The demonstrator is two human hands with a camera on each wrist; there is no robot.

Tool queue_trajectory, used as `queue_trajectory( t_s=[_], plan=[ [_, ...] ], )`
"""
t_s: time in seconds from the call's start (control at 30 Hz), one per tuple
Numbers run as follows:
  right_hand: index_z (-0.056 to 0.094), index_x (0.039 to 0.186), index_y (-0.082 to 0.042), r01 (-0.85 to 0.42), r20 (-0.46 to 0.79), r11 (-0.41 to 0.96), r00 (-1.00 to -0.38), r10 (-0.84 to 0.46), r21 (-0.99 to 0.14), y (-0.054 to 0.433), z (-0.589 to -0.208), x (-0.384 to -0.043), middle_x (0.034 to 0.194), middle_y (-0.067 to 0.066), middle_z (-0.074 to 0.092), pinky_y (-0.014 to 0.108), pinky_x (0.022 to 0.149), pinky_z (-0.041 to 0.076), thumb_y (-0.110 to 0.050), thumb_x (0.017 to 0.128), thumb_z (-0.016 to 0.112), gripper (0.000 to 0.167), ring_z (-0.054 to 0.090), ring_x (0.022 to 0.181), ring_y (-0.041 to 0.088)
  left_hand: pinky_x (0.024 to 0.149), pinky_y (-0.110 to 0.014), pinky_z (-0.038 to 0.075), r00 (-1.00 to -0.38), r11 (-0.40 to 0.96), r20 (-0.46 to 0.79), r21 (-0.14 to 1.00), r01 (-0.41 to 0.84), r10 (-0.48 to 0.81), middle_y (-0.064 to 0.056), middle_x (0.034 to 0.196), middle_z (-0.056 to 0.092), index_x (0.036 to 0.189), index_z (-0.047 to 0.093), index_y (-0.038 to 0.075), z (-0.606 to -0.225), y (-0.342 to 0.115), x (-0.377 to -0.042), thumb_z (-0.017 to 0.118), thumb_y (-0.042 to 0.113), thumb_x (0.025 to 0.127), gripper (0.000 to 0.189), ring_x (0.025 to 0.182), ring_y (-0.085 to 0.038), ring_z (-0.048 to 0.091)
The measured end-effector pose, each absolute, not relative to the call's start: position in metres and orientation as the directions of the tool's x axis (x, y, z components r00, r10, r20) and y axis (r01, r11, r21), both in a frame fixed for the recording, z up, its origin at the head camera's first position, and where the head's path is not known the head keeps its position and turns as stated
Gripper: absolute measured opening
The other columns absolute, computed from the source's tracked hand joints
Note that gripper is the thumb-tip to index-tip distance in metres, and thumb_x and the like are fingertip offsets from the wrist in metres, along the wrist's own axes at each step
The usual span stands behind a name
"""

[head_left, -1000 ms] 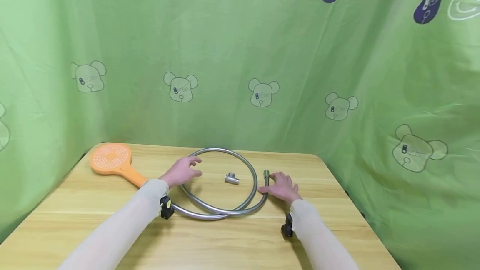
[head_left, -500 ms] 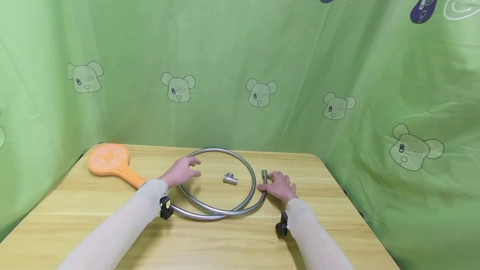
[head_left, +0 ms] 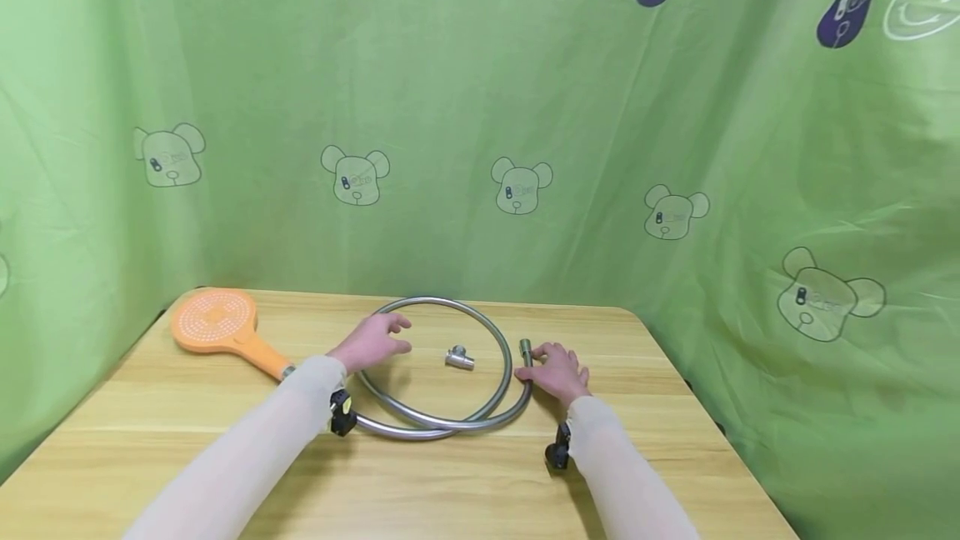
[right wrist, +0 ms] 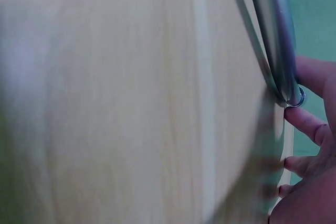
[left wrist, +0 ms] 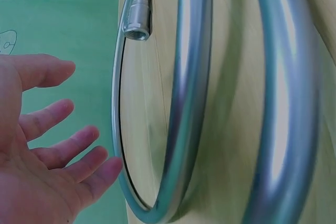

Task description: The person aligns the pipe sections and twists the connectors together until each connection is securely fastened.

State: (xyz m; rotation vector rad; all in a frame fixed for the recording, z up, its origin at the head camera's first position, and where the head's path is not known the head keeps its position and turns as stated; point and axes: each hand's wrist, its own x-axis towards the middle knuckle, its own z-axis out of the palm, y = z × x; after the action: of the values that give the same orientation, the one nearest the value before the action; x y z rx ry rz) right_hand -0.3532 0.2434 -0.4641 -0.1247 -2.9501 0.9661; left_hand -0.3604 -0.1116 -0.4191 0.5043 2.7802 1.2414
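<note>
A grey metal shower hose (head_left: 508, 357) lies coiled in a loop on the wooden table. My right hand (head_left: 557, 369) pinches its right end between thumb and index finger, just below the metal nut (head_left: 525, 347). In the right wrist view, the thumb (right wrist: 312, 74) and index finger lie on opposite sides of the hose, the other fingers spread near the tabletop. My left hand (head_left: 371, 342) hovers over the loop's left side, fingers apart and palm bare in the left wrist view. Inside the loop sits a small chrome T-shaped fitting (head_left: 460, 358).
An orange shower head (head_left: 213, 321) lies at the table's back left, its handle (head_left: 262, 354) slanting toward my left sleeve. The hose's other end is hidden behind that forearm. A green curtain (head_left: 450, 107) hangs behind and beside the wooden table (head_left: 450, 490).
My left hand has shifted slightly right over the hose loop. The right hand keeps its pinch on the hose end, and the head view has turned a little.
</note>
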Motion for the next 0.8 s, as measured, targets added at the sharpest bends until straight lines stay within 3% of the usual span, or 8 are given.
queue_trajectory(
  t_s=[0.23, 0.5, 0.8],
  plan=[
    [0.065, 0.116, -0.005, 0.086, 0.004, 0.803, -0.994, 0.11, -0.59, 0.242, -0.461, -0.353, 0.141, 0.022, 0.052, 0.074, 0.116, 0.002, -0.037, 0.079, 0.081, 0.051, 0.024, 0.144, 0.05, 0.1, -0.05, 0.051, -0.94, 0.65, 0.076, 0.704, 0.286, 0.332, -0.022, 0.13, 0.064, 0.132, 0.063, 0.006, -0.419, -0.095, -0.368, 0.075, 0.023, 0.085, 0.051, 0.115, -0.035, 0.062],
    [0.066, 0.114, -0.006, 0.078, 0.008, 0.805, -0.995, 0.102, -0.588, 0.243, -0.462, -0.353, 0.141, 0.022, 0.054, 0.075, 0.115, 0.002, -0.04, 0.078, 0.081, 0.051, 0.019, 0.146, 0.053, 0.102, -0.052, 0.05, -0.927, 0.635, 0.001, 0.729, 0.257, 0.375, -0.022, 0.133, 0.061, 0.134, 0.061, 0.01, -0.417, -0.077, -0.374, 0.075, 0.022, 0.085, 0.052, 0.118, -0.035, 0.061],
    [0.066, 0.104, -0.012, 0.077, -0.007, 0.791, -0.996, 0.092, -0.607, 0.25, -0.47, -0.358, 0.154, 0.022, 0.043, 0.075, 0.115, -0.005, -0.044, 0.076, 0.082, 0.046, 0.011, 0.149, 0.055, 0.102, -0.051, 0.05, -0.909, 0.653, -0.005, 0.697, 0.295, 0.416, -0.023, 0.131, 0.062, 0.134, 0.06, 0.006, -0.421, -0.062, -0.382, 0.076, 0.019, 0.085, 0.052, 0.117, -0.035, 0.061]
  ],
)
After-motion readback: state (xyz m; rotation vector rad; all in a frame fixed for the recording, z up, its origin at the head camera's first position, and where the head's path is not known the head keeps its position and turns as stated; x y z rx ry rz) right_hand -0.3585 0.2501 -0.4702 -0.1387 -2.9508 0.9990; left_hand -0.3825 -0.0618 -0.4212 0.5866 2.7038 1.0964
